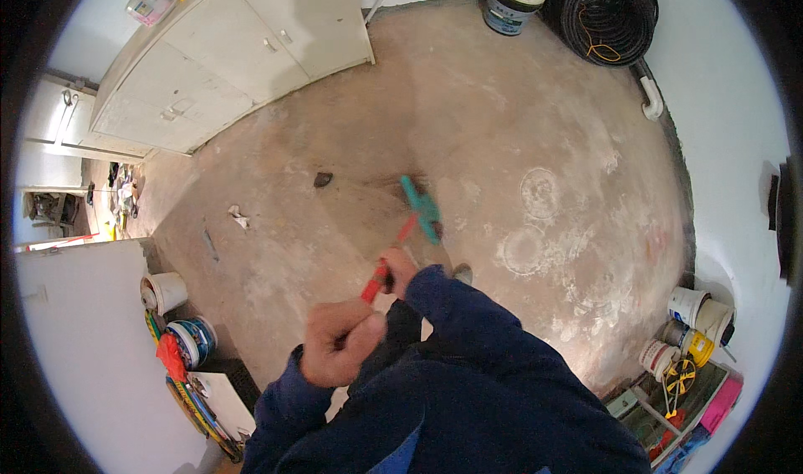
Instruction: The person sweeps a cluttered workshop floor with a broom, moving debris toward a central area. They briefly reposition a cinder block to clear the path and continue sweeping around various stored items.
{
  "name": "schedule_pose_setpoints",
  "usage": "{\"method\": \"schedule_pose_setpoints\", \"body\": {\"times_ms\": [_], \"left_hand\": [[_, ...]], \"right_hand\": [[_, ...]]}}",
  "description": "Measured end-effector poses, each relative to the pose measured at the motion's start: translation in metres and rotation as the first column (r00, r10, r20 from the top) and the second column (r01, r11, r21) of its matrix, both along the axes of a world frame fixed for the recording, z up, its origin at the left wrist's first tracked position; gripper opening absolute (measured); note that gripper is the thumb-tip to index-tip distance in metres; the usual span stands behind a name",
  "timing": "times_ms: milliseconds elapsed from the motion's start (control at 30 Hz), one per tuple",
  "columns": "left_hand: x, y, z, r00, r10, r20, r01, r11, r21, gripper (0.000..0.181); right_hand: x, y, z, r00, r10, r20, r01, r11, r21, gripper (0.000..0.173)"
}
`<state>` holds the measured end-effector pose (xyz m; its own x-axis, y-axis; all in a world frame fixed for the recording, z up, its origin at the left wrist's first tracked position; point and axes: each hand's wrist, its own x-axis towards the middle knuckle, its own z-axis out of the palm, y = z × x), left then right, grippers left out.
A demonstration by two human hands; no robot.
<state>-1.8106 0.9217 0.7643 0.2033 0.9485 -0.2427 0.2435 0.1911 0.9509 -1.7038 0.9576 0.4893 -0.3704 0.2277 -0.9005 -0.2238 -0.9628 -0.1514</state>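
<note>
My left hand [342,342] grips the upper end of a red handle [374,284], near my body. My right hand [400,268] is closed round the same handle farther down. The handle ends in a green broom head [421,209], which is at the concrete floor ahead of me and is blurred. A dark patch of dirt [408,185] lies beside the head. To the left of it, a small dark lump [323,179] rests on the floor.
White cabinets [238,54] line the upper left. A lidded bucket [507,10] and a coil of black hose [568,29] stand at the top. More buckets [164,291] sit by the left wall, others [689,305] at lower right. A pale scrap [238,217] lies on the floor.
</note>
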Motion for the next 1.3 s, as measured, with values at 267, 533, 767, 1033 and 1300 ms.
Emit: {"method": "schedule_pose_setpoints", "body": {"times_ms": [267,533,767,1033,1300], "left_hand": [[-0.011,0.0,0.011,0.959,-0.155,-0.235,0.228,0.918,0.323,0.019],[-0.028,0.017,0.035,0.986,-0.153,0.069,0.111,0.903,0.416,0.016],[-0.026,0.057,-0.016,0.967,-0.078,0.244,0.03,0.98,0.195,0.02],[-0.05,0.094,-0.039,0.978,0.174,0.118,-0.158,0.978,-0.136,0.029],[-0.084,0.119,0.02,0.842,0.534,-0.077,-0.519,0.841,0.155,0.023]], "right_hand": [[-0.127,0.017,0.036,0.915,0.029,-0.402,-0.03,1.0,0.004,0.018],[-0.076,0.05,0.065,0.991,0.055,-0.119,-0.034,0.984,0.177,0.016],[0.037,0.081,0.016,0.966,-0.186,0.178,0.144,0.963,0.228,0.016],[0.012,0.108,-0.018,0.975,0.106,0.195,-0.191,0.844,0.501,0.014],[-0.171,0.148,0.015,0.945,0.264,-0.192,-0.274,0.962,-0.024,0.018]]}}
